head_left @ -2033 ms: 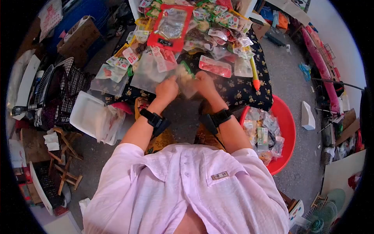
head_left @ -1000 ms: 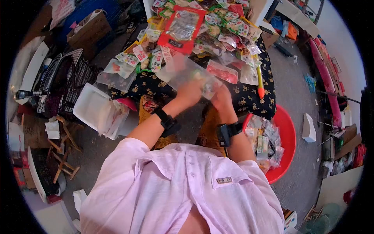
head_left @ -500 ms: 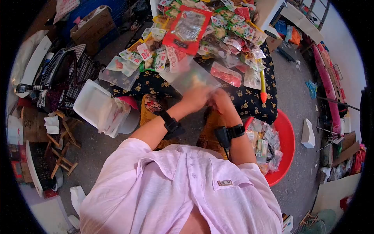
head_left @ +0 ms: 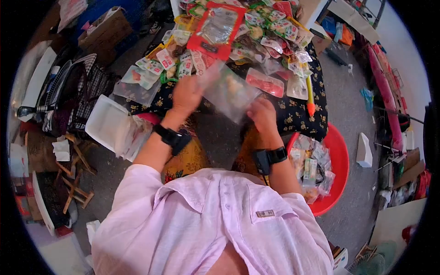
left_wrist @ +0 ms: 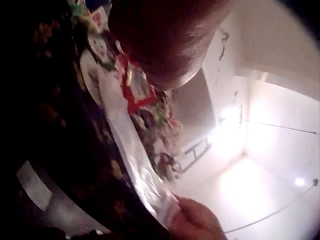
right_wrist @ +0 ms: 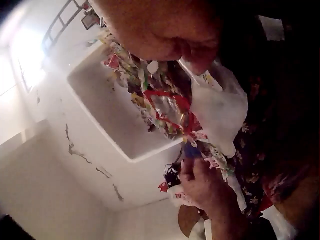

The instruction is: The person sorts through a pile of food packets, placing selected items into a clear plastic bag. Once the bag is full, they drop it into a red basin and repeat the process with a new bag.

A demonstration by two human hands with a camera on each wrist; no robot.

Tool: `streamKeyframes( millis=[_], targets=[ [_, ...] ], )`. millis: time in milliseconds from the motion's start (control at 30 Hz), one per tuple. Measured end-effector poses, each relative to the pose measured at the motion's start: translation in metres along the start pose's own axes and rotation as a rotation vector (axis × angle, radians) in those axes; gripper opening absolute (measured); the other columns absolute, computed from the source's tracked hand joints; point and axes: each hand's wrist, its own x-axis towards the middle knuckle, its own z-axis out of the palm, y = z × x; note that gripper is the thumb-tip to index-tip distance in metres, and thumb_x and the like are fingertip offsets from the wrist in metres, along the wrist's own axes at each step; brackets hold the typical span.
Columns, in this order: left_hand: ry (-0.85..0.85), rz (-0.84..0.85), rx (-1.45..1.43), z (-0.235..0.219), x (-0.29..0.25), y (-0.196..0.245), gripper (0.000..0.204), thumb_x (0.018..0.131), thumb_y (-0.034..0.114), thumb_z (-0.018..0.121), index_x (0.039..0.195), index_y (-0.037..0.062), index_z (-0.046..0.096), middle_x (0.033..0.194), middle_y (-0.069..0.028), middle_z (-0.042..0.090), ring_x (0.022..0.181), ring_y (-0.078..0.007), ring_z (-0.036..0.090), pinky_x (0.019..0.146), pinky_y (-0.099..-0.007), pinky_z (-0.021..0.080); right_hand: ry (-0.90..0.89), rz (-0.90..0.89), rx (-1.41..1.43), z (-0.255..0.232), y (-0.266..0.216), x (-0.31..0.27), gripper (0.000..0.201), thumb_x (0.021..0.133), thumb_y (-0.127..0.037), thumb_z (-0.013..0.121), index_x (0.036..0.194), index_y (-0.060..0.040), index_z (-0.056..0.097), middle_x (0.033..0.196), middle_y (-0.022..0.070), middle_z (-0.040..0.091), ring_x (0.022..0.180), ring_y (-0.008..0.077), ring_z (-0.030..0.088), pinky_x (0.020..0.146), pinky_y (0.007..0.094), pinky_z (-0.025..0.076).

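My right hand (head_left: 262,113) pinches the lower right corner of a clear plastic bag (head_left: 229,94). A small packet with yellowish food and some green shows through the bag. In the left wrist view, the bag stretches as a shiny strip up from the pinching fingers (left_wrist: 192,217). My left hand (head_left: 187,95) is off the bag's left side, close to the small food packets (head_left: 185,66) at the pile's near left; its fingers look loosely bent in the right wrist view, with nothing seen in them. A red-edged pouch (head_left: 217,27) lies on the pile.
A flower-patterned dark cloth (head_left: 293,114) covers the work surface. A red-and-white packet (head_left: 265,82) and a yellow pen-like stick with an orange tip (head_left: 310,98) lie right. On the floor stand a red basin (head_left: 340,169) of packets and a white tub (head_left: 103,121) of bags.
Both hands were together at the bag half a second ago. My left hand has since moved left and up to the packets, while the right keeps the bag's corner.
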Motion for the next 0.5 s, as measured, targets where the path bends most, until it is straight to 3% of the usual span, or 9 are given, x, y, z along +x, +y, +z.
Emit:
streamKeyframes(
  millis=[33,67,167,233,433,500],
  targets=[
    [0.122,0.056,0.023,0.002,0.001,-0.026,0.025,0.065,0.011,0.05,0.088,0.0023,0.052,0.082,-0.016,0.051,0.081,-0.0332,0.047,0.069,-0.0399,0.039,0.121,0.275,0.258,0.004,-0.008,-0.005,0.017,0.077,-0.005,0.046,0.094,-0.0037,0.044,0.078,0.0065,0.053,0.065,0.0175,0.055,0.051,0.0266,0.044],
    [0.068,-0.007,0.17,-0.01,0.005,-0.032,0.027,0.064,0.008,0.05,0.091,0.0025,0.052,0.086,-0.0149,0.052,0.084,-0.0318,0.047,0.072,-0.0393,0.038,0.133,0.279,0.267,0.002,-0.007,-0.008,0.017,0.077,-0.005,0.046,0.094,-0.0042,0.044,0.079,0.0065,0.053,0.065,0.0177,0.055,0.052,0.027,0.044],
    [0.023,0.084,0.442,-0.008,0.003,-0.078,0.03,0.063,0.008,0.051,0.093,0.0044,0.052,0.093,-0.0137,0.051,0.087,-0.0309,0.047,0.074,-0.0401,0.038,0.151,0.28,0.273,0.0,-0.006,-0.01,0.017,0.077,-0.005,0.047,0.094,-0.0051,0.043,0.081,0.0065,0.053,0.066,0.0179,0.055,0.053,0.0277,0.044],
    [0.028,0.167,0.563,-0.007,0.006,-0.087,0.027,0.065,0.008,0.051,0.092,0.0069,0.052,0.09,-0.0109,0.051,0.086,-0.0298,0.048,0.071,-0.0412,0.038,0.145,0.288,0.246,0.0,-0.006,-0.012,0.018,0.077,-0.005,0.047,0.094,-0.0052,0.043,0.081,0.0067,0.053,0.067,0.0178,0.055,0.054,0.0275,0.044],
    [-0.195,0.049,0.511,-0.013,0.022,-0.085,0.018,0.066,0.011,0.051,0.083,0.0059,0.051,0.079,-0.0082,0.05,0.078,-0.0281,0.05,0.061,-0.0419,0.039,0.178,0.285,0.216,0.001,-0.009,-0.014,0.018,0.077,-0.006,0.048,0.094,-0.0052,0.043,0.083,0.007,0.054,0.067,0.0174,0.055,0.055,0.0267,0.044],
    [-0.137,-0.03,0.437,-0.013,0.023,-0.086,0.018,0.066,0.011,0.051,0.083,0.0048,0.051,0.081,-0.0099,0.051,0.078,-0.0294,0.05,0.062,-0.0413,0.039,0.169,0.269,0.208,0.0,-0.006,-0.014,0.018,0.077,-0.007,0.047,0.094,-0.0049,0.044,0.083,0.0069,0.054,0.067,0.0173,0.055,0.055,0.0264,0.044]
  ],
)
